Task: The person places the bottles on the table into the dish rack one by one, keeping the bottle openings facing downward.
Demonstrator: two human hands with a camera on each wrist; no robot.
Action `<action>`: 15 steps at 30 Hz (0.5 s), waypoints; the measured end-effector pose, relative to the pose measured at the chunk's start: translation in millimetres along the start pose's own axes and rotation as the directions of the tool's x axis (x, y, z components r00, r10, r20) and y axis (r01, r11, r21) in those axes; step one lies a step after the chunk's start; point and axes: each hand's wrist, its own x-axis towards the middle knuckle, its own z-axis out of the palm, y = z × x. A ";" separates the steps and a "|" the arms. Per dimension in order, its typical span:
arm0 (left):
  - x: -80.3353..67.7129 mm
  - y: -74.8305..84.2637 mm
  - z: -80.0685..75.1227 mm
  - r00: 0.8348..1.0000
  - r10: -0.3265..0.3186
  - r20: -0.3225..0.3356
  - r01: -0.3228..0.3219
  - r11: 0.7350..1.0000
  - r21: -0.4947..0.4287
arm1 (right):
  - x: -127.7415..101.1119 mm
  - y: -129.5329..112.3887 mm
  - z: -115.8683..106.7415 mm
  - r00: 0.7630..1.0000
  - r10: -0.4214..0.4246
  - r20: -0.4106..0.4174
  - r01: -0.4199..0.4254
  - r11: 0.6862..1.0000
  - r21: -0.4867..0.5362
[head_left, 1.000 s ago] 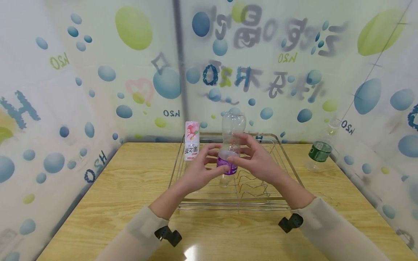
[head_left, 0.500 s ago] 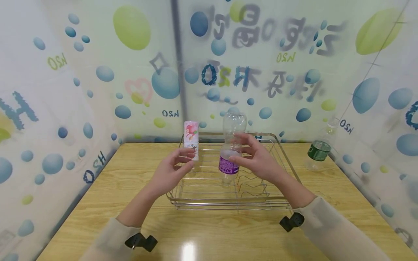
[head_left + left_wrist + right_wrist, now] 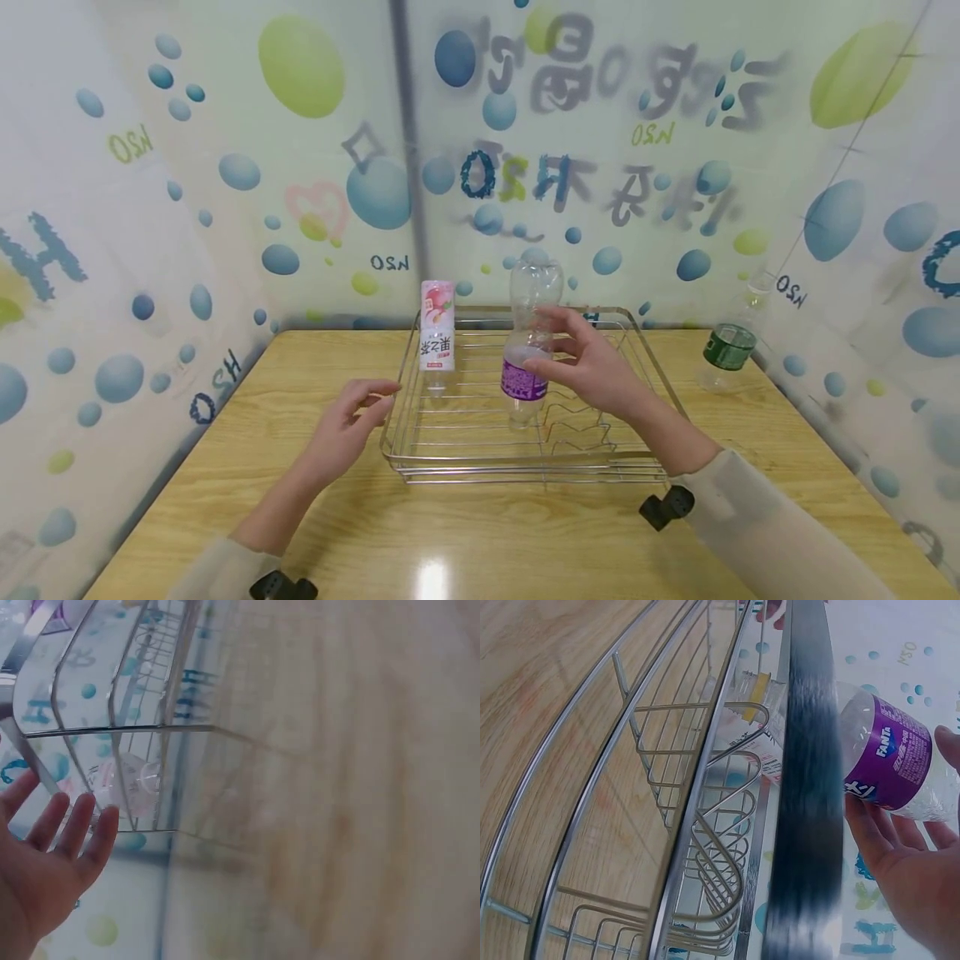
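My left hand (image 3: 351, 419) hovers over the table (image 3: 247, 467), just left of the wire dish rack's (image 3: 525, 475) front-left corner, fingers loose and holding nothing. Inside the rack, near its back-left corner, the pink peach-drink bottle (image 3: 437, 333) stands upside down on its cap end, probably so it can drain. To its right my right hand (image 3: 592, 367) wraps around the purple-labelled Fanta bottle (image 3: 527, 350), also inverted, neck down on the wires at the rack's middle; I judge the grip keeps it from tipping. Past the rack, near the table's back-right corner, stands a green-labelled clear bottle (image 3: 729, 343). Three bottles, one rack.
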 end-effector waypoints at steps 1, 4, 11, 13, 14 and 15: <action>-1.4 -3.2 1.2 1.000 -0.011 0.018 0.011 0.999 -0.040 | 0.4 -0.1 0.2 1.000 0.000 0.000 0.000 1.000 0.000; -3.0 -9.9 5.0 0.997 -0.006 0.075 0.018 0.987 -0.159 | 1.4 -0.8 0.7 1.000 0.002 0.002 -0.002 1.000 0.001; -2.2 -11.6 9.2 0.988 0.018 0.151 0.030 0.949 -0.312 | 4.2 -4.8 0.8 1.000 0.007 0.008 -0.007 1.000 0.002; -2.3 -10.2 9.4 0.987 0.004 0.162 0.050 0.943 -0.330 | 6.5 -6.6 0.4 1.000 0.015 0.008 -0.015 1.000 0.000; -2.3 -9.6 9.5 0.986 -0.004 0.165 0.060 0.941 -0.332 | 8.1 -7.7 0.0 1.000 0.019 0.006 -0.019 1.000 0.002; -2.3 -9.0 9.6 0.986 -0.011 0.167 0.067 0.942 -0.330 | 9.9 -9.2 -0.4 1.000 0.023 0.003 -0.023 1.000 0.003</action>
